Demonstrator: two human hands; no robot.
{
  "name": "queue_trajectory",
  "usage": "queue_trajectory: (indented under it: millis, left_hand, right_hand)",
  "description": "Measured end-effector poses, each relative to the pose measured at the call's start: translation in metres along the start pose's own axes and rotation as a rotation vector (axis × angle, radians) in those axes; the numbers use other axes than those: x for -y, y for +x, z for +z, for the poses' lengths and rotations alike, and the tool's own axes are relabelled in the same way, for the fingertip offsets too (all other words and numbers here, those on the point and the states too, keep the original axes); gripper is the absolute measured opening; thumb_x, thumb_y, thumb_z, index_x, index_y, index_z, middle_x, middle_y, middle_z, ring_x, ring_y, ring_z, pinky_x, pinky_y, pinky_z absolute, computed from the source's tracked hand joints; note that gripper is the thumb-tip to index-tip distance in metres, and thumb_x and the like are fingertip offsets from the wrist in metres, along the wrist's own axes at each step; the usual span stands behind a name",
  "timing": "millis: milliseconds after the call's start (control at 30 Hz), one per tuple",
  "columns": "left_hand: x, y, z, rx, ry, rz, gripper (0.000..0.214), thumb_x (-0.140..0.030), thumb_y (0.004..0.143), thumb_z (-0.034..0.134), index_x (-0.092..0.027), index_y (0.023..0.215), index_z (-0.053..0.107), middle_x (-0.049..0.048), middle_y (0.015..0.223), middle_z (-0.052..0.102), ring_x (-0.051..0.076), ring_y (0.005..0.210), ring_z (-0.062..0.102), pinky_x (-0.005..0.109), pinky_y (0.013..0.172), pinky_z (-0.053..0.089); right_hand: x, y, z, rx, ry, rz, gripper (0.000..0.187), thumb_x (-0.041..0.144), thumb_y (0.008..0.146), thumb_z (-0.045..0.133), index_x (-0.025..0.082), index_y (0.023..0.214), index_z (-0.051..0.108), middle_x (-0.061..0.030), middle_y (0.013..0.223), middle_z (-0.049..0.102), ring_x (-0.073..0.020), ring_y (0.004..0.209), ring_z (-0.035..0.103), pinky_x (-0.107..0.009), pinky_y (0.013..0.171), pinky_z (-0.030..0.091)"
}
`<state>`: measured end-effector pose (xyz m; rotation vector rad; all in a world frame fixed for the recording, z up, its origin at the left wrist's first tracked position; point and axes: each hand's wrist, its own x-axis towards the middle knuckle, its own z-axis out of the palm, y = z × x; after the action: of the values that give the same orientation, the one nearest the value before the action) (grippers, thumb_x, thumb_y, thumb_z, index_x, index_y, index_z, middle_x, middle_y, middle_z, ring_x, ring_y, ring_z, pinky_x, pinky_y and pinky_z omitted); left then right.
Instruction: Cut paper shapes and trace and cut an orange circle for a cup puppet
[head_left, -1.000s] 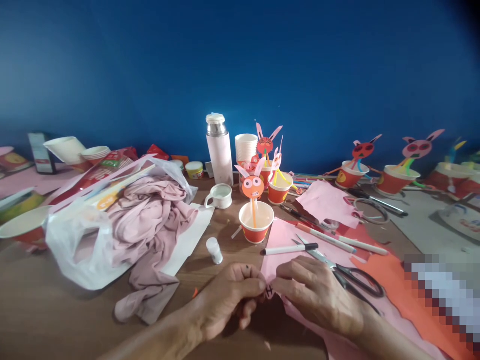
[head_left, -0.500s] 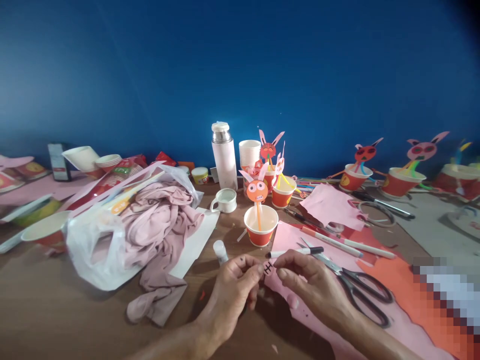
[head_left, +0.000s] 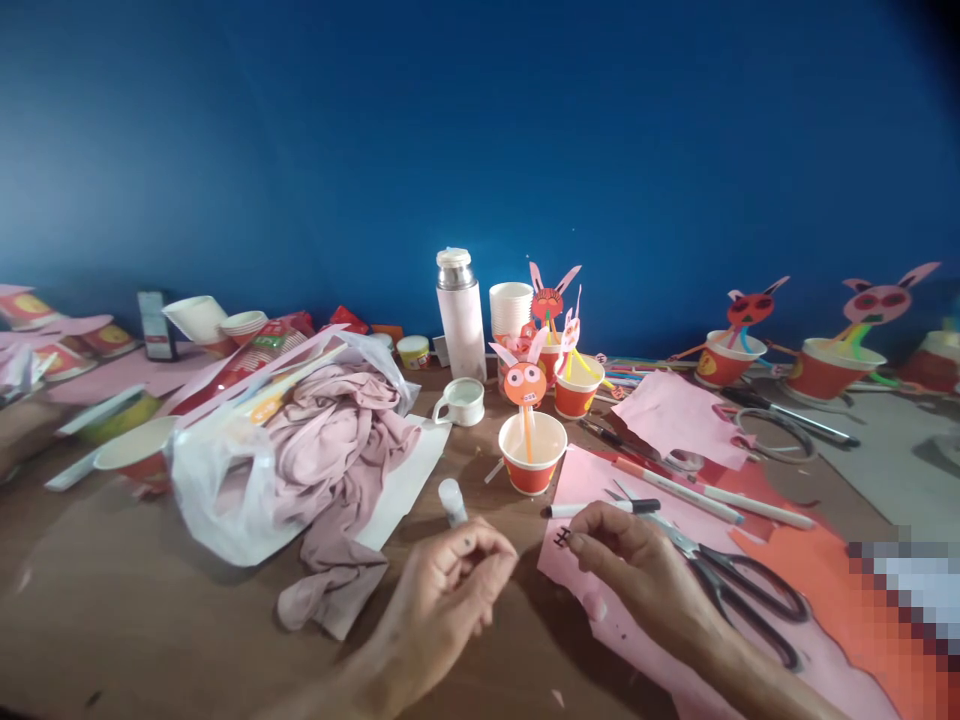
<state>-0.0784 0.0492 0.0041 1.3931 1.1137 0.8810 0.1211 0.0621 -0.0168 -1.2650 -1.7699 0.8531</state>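
Note:
My right hand [head_left: 630,560] pinches a small pink paper piece [head_left: 562,538] with black line marks between thumb and fingertips, above a pink paper sheet. My left hand [head_left: 457,590] is apart from it over the brown table, its fingers curled together and nothing showing in them. Just beyond the left hand is a small white-capped bottle [head_left: 452,500]. A red and white paper cup [head_left: 532,455] in front of both hands bears an orange paper face [head_left: 524,383] with pink ears on straws. Beside my right hand lie scissors [head_left: 750,590] and a black-capped marker [head_left: 600,508].
Several face-topped cups [head_left: 731,355] stand at the back right. A plastic bag with pink cloth [head_left: 337,430] fills the left, near a thermos [head_left: 460,325] and a white mug [head_left: 460,402]. Pens [head_left: 679,490] lie on red and pink paper. Another person's arm [head_left: 26,430] shows far left.
My left hand has come off the small paper piece and moved slightly away. The right hand keeps the piece. The view has turned a little to the left.

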Motion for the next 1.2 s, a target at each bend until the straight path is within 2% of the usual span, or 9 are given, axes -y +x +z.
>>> queue_trajectory:
  millis: [67,133,200,300,467,633,833,1067,1200]
  left_hand:
    - [-0.001,-0.003,-0.019,-0.113,0.085,0.092,0.024,-0.039,0.081,0.054,-0.016,0.073,0.056,-0.0024,0.064,0.047,0.007,0.049,0.044,0.019,0.047,0.038]
    - [0.001,-0.002,-0.033,-0.313,0.183,0.192,0.019,-0.036,0.080,0.056,-0.018,0.077,0.054,-0.0003,0.076,0.051,0.009,0.056,0.048,0.020,0.051,0.041]
    - [0.005,0.004,-0.041,-0.445,0.296,0.153,0.025,-0.034,0.074,0.062,-0.018,0.092,0.053,-0.0012,0.079,0.051,0.009,0.055,0.049,0.021,0.053,0.041]
    - [0.013,0.016,-0.043,-0.393,0.388,0.070,0.044,-0.031,0.071,0.064,-0.018,0.110,0.049,-0.0018,0.081,0.052,0.009,0.052,0.049,0.022,0.054,0.043]
    - [0.018,0.038,-0.050,-0.337,0.481,0.152,0.013,-0.028,0.074,0.056,-0.018,0.081,0.058,-0.0008,0.073,0.059,0.014,0.065,0.058,0.023,0.061,0.046]
    - [0.014,0.065,-0.067,-0.397,0.488,0.174,0.017,-0.030,0.074,0.054,-0.017,0.084,0.059,0.0017,0.076,0.066,0.016,0.065,0.060,0.024,0.061,0.045]
    - [0.016,0.091,-0.072,-0.419,0.491,0.209,0.017,-0.028,0.073,0.054,-0.017,0.085,0.059,0.0035,0.077,0.067,0.017,0.065,0.059,0.026,0.063,0.045]
    - [0.025,0.097,-0.073,-0.416,0.497,0.222,0.024,-0.030,0.072,0.056,-0.017,0.092,0.060,0.0028,0.079,0.064,0.016,0.065,0.058,0.027,0.062,0.045]
    - [0.025,0.082,-0.074,-0.453,0.511,0.224,0.034,-0.029,0.068,0.061,-0.018,0.100,0.058,0.0034,0.088,0.062,0.017,0.074,0.057,0.028,0.068,0.045]
  right_hand:
    - [-0.001,0.001,0.000,0.023,0.068,0.067,0.020,0.028,0.083,0.048,0.022,0.065,0.055,0.0038,0.051,0.056,-0.0121,0.047,0.053,-0.022,0.045,0.043]
    - [0.001,0.001,0.000,0.054,0.135,0.137,0.018,0.027,0.080,0.051,0.022,0.063,0.055,0.0035,0.053,0.056,-0.0123,0.049,0.053,-0.022,0.047,0.043]
    - [0.005,0.002,0.000,0.079,0.146,0.165,0.016,0.027,0.076,0.052,0.021,0.061,0.056,0.0029,0.055,0.057,-0.0126,0.052,0.053,-0.022,0.049,0.043]
    - [0.011,0.001,0.000,0.089,0.131,0.174,0.018,0.029,0.074,0.052,0.021,0.058,0.054,0.0029,0.053,0.054,-0.0128,0.052,0.050,-0.022,0.048,0.041]
    - [0.020,0.000,-0.003,0.110,0.074,0.211,0.024,0.034,0.076,0.051,0.021,0.056,0.052,0.0043,0.049,0.048,-0.0124,0.049,0.045,-0.022,0.047,0.037]
    - [0.019,-0.001,-0.002,0.140,0.046,0.224,0.024,0.031,0.077,0.052,0.021,0.055,0.050,0.0047,0.051,0.048,-0.0121,0.052,0.046,-0.022,0.051,0.037]
    - [0.013,-0.002,0.004,0.163,0.111,0.258,0.021,0.031,0.077,0.050,0.021,0.058,0.049,0.0046,0.056,0.047,-0.0121,0.055,0.044,-0.022,0.053,0.034]
    - [0.014,-0.003,0.002,0.207,0.079,0.278,0.020,0.033,0.077,0.047,0.020,0.063,0.052,0.0022,0.061,0.053,-0.0142,0.060,0.047,-0.024,0.055,0.035]
    - [0.015,-0.004,0.000,0.195,0.073,0.279,0.019,0.032,0.077,0.048,0.020,0.063,0.053,0.0018,0.061,0.055,-0.0147,0.060,0.050,-0.024,0.055,0.037]
